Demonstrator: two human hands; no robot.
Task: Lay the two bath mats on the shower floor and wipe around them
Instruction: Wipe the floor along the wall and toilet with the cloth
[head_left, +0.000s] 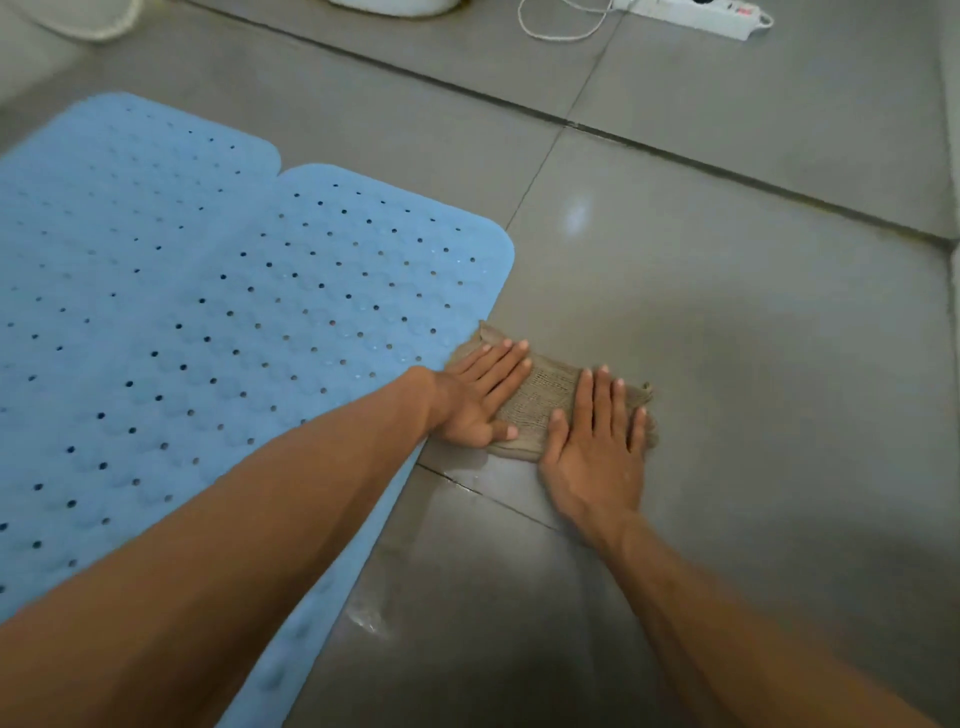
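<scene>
Two light blue perforated bath mats lie flat side by side on the grey tiled floor (727, 322), one at the far left (104, 234) and one to its right (322, 291). A tan woven cloth (545, 397) lies folded on the tile, touching the right mat's right edge. My left hand (478, 395) presses flat on the cloth's left part, its forearm crossing over the mat. On the cloth's right part my right hand (597, 441) also lies flat, fingers spread.
A white power strip (696, 13) with a looping white cable (561, 26) lies on the floor at the top right. A white object (395, 4) and a pale round rim (88, 26) sit at the top edge. A wet streak (369, 618) shines on the tile near me.
</scene>
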